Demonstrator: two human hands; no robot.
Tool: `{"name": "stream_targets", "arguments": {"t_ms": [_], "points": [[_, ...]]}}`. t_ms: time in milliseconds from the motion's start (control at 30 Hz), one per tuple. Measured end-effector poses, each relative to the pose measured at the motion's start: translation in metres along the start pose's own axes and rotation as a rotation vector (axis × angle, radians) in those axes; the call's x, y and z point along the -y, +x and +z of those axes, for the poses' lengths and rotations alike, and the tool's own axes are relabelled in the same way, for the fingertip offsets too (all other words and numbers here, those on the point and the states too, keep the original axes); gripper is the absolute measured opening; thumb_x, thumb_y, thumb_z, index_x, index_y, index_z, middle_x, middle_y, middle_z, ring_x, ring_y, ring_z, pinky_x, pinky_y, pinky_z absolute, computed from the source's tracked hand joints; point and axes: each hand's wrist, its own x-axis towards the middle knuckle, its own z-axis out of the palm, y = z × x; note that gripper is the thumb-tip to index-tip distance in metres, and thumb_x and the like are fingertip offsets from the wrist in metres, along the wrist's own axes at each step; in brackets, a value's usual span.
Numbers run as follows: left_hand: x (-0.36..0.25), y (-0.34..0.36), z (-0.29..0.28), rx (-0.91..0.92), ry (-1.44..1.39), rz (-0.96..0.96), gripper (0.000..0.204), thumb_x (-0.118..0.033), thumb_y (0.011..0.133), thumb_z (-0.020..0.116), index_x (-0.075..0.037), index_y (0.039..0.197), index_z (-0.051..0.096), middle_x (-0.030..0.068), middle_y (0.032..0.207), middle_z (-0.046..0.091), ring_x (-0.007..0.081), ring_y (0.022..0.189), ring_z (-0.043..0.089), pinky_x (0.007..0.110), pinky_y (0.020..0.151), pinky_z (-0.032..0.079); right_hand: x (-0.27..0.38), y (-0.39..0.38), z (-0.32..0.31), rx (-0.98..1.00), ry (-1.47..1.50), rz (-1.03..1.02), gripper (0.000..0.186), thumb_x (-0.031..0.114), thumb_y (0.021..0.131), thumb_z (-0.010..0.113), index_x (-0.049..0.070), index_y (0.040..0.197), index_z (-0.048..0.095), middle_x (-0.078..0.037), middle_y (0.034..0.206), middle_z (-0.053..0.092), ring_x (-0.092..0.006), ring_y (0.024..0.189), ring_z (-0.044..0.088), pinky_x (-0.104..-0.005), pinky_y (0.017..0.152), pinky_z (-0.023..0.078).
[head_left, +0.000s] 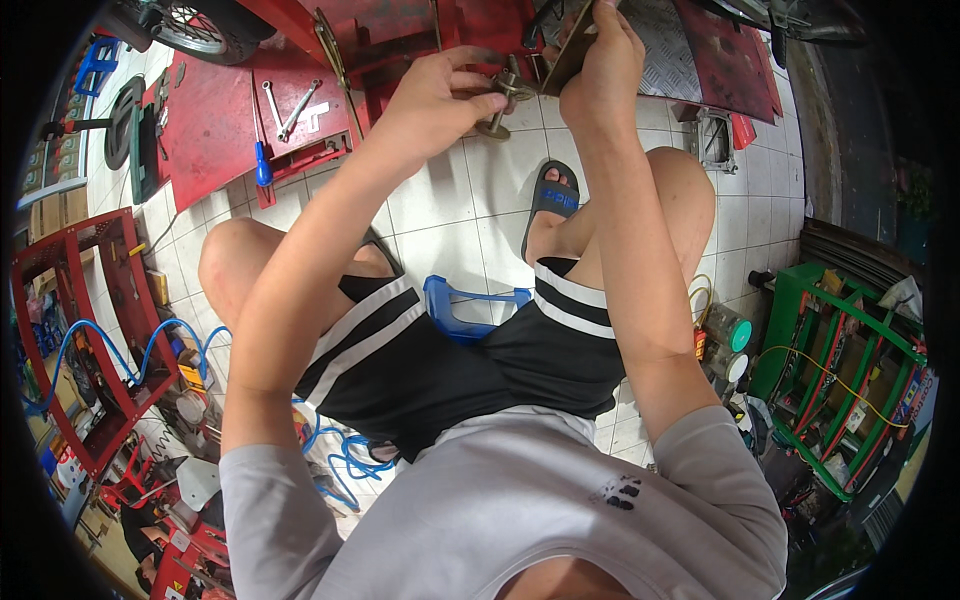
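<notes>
My left hand (pixel 440 100) reaches up over the red stand, its thumb and fingers closed on a metal bolt-like part (pixel 509 88). That part has a nut-like collar and a round disc (pixel 493 130) at its lower end. To its right, my right hand (pixel 608 62) grips a flat, dull metal plate (pixel 571 52), held tilted on edge. The plate and the bolt-like part sit close together; I cannot tell whether they are joined.
Two wrenches (pixel 291 115) and a blue-handled screwdriver (pixel 262 165) lie on the red platform (pixel 215 140) at left. A motorcycle wheel (pixel 205 35) stands behind. Below me is a blue stool (pixel 470 310). A green rack (pixel 790 330) stands right, a red frame (pixel 120 350) left, with a blue hose (pixel 345 455).
</notes>
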Motion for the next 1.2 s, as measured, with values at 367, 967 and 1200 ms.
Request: {"name": "stream_targets", "arguments": {"t_ms": [367, 967, 1200], "points": [[0.0, 0.0, 0.001, -0.002, 0.028, -0.008, 0.048, -0.005, 0.085, 0.067, 0.001, 0.129, 0.048, 0.0125, 0.104, 0.067, 0.0163, 0.092, 0.064, 0.029, 0.084, 0.05, -0.001, 0.002, -0.001, -0.022, 0.005, -0.006, 0.026, 0.026, 0.099, 0.049, 0.004, 0.101, 0.062, -0.005, 0.086, 0.066, -0.0155, 0.068, 0.062, -0.028, 0.056, 0.05], [0.001, -0.004, 0.008, -0.027, -0.057, 0.159, 0.054, -0.001, 0.08, 0.069, 0.006, 0.129, 0.047, 0.0184, 0.103, 0.067, 0.0166, 0.084, 0.064, 0.028, 0.073, 0.053, -0.001, 0.004, -0.007, -0.003, -0.083, 0.004, 0.025, 0.027, 0.099, 0.051, 0.005, 0.1, 0.061, -0.004, 0.081, 0.065, -0.0138, 0.057, 0.059, -0.027, 0.048, 0.047], [-0.002, -0.002, 0.001, 0.036, -0.08, 0.023, 0.052, -0.002, 0.083, 0.068, 0.001, 0.13, 0.047, 0.0126, 0.107, 0.066, 0.0158, 0.094, 0.063, 0.028, 0.082, 0.051, -0.001, 0.003, -0.003, -0.016, 0.001, -0.015, 0.025, 0.026, 0.099, 0.05, 0.005, 0.1, 0.061, -0.004, 0.083, 0.065, -0.0136, 0.062, 0.06, -0.0266, 0.051, 0.048]]}}
